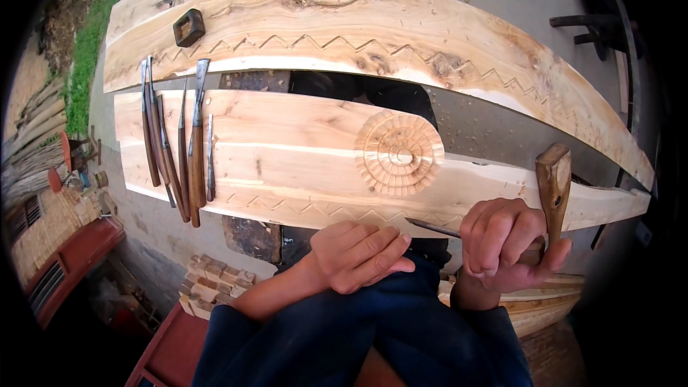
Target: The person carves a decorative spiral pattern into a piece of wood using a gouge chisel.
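Observation:
The near pale wooden board (301, 129) bears a carved round rosette (400, 154) and a zigzag line along its near edge. My right hand (505, 244) is closed around a chisel (433, 227), whose thin dark blade points left over that edge. A wooden mallet-like tool (553, 179) rises beside my right thumb; whether the hand grips it too is hard to see. At the board's near edge, my left hand (362, 254) has its fingers curled and pressed together close to the blade's tip. What they hold, if anything, is hidden.
Several chisels (193, 143) lie across the board's left end. Beyond a gap lies a second curved board (287, 29) with a spiral and zigzag, carrying a dark square block (189, 28). Small wood blocks (215, 283) are piled at lower left. A dark stand (598, 21) is at far right.

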Demonstrator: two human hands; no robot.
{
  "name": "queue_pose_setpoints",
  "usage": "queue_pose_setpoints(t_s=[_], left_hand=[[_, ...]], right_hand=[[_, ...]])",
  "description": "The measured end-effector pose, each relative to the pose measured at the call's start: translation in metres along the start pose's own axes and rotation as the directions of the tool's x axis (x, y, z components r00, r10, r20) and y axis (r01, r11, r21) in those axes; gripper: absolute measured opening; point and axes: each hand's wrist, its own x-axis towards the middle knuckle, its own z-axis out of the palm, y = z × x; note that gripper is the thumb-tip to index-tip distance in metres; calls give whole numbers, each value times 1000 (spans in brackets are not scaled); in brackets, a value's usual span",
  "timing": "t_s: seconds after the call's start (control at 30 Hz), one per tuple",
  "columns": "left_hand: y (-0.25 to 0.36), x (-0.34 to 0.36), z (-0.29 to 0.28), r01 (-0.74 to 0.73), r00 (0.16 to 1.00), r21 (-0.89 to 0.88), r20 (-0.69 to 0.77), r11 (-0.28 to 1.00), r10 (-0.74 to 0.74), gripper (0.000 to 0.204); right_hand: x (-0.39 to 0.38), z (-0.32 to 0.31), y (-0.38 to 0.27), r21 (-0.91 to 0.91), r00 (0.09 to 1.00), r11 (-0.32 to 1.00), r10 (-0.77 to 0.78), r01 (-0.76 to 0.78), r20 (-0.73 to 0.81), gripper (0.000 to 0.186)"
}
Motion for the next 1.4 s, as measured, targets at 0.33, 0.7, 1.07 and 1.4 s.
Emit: queue_pose_setpoints(t_s=[0.33, 0.7, 1.07, 1.4], left_hand=[[-11, 4, 12, -22, 1000, 6, 3, 1000, 22, 42], [-29, 17, 8, -64, 985, 74, 162, 995, 51, 33], [-33, 20, 3, 155, 983, 105, 83, 982, -164, 21], [-38, 31, 0, 441, 885, -91, -122, 893, -449, 35]], right_hand=[[-5, 2, 18, 104, 996, 992, 72, -77, 49, 73], [9, 6, 33, -23, 982, 1000, 14, -10, 187, 60], [5, 64, 73, -541, 865, 770, -26, 337, 501, 56], [28, 65, 112, -537, 698, 569, -93, 623, 710, 54]])
